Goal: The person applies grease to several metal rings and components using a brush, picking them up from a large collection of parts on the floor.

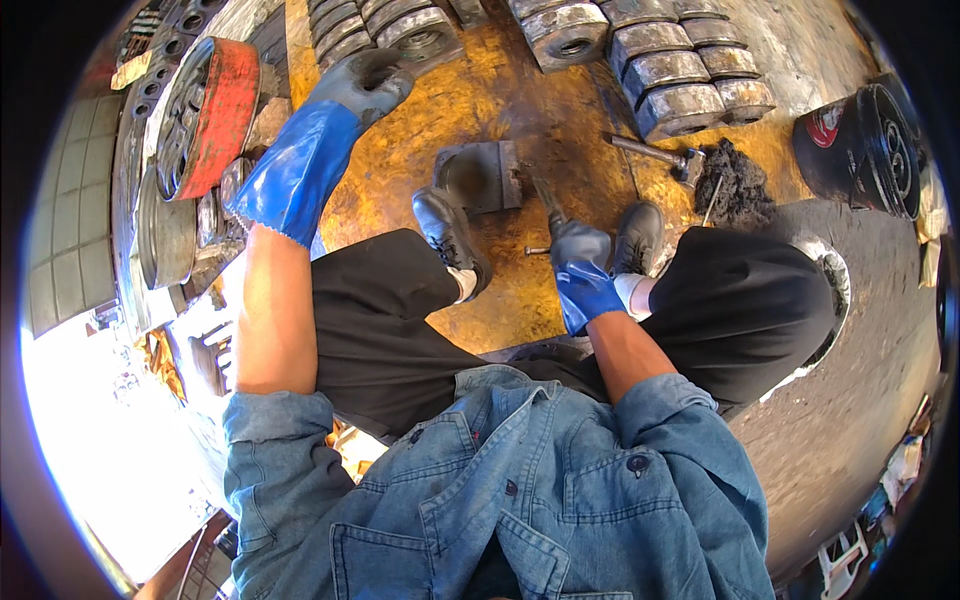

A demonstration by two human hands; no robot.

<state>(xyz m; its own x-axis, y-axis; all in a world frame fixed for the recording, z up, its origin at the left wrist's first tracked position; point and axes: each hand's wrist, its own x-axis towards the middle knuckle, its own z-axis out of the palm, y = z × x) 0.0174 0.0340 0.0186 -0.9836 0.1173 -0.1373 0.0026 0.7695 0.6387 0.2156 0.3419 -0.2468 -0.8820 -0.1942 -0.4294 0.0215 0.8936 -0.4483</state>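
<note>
My left hand (368, 86), in a long blue glove with a grimy grey palm, reaches out beside the nearest metal block (422, 42) of the upper-left rows. Its fingers are bent with a gap to the thumb, and nothing shows in them. Whether it touches the block I cannot tell. Low between my feet, my right hand (582, 246), gloved alike, is closed round a narrow dark flat-bladed tool (546, 194) that points away from me. Left of the blade a single metal block (480, 178) with a round dark hollow lies by my left shoe.
More worn metal blocks (680, 105) stand in rows at the far right. A hammer (655, 155) lies against a dark heap of greasy matter (735, 185). Beyond it is a black bucket (860, 150). A red-rimmed wheel (220, 120) and metal parts crowd the left. A bolt-like piece (537, 250) lies by my right hand.
</note>
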